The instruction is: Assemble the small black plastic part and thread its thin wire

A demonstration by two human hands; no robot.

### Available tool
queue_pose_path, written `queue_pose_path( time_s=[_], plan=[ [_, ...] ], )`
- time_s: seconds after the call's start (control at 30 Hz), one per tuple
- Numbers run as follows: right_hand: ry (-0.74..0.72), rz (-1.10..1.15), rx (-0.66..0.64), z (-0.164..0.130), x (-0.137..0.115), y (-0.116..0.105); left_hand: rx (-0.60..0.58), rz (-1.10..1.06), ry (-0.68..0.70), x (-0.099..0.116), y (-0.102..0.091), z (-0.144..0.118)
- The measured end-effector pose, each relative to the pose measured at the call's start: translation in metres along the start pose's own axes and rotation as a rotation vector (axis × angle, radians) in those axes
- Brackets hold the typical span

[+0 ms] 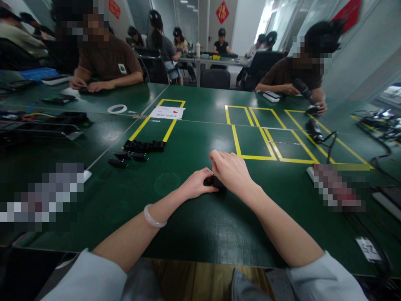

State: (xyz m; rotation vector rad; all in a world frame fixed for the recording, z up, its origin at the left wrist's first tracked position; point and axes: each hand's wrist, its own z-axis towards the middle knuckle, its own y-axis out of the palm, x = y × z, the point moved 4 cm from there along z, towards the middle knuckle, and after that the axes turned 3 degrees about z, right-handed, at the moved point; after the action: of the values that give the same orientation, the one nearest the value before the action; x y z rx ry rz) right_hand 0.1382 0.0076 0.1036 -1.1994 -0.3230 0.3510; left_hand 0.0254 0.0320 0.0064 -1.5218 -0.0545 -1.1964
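Note:
My left hand [199, 183] is closed on a small black block-like part [217, 182], thumb on its near side and fingers on its far side. The part rests on or just above the green table, and my hands cover much of it. Directly over it, my right hand [230, 167] is curled with thumb and forefinger pinched together. Whatever those fingertips grip, if anything, is too hidden to make out. Ahead and to the left lie several similar black parts [131, 156], beside a row of black pieces [144, 145].
Yellow tape outlines [254, 157] mark the green table [194, 225]. A white paper sheet [167, 113] and a white ring [117, 109] lie farther back. To the right are a black tool [315, 130] and cable. Two people work across the table, one holding a power driver [302, 88].

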Motion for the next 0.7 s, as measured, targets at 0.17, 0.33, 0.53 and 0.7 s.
queue_pose_path(
  time_s=[0.17, 0.33, 0.53, 0.7],
  plan=[
    [0.004, 0.006, 0.005, -0.0004, -0.0009, -0.0026, -0.004, 0.007, 0.003, -0.0006, 0.0008, -0.0004],
    [-0.027, 0.001, -0.010, 0.0002, -0.0006, -0.0017, -0.010, -0.009, 0.015, 0.0018, 0.0002, -0.0004],
    [0.000, -0.006, 0.010, 0.0006, 0.0014, 0.0022, -0.009, 0.022, -0.005, 0.0013, -0.0006, -0.0006],
    [0.023, 0.008, 0.006, 0.0000, 0.0011, -0.0001, -0.017, 0.023, 0.003, 0.0029, -0.0013, 0.0002]
  ],
)
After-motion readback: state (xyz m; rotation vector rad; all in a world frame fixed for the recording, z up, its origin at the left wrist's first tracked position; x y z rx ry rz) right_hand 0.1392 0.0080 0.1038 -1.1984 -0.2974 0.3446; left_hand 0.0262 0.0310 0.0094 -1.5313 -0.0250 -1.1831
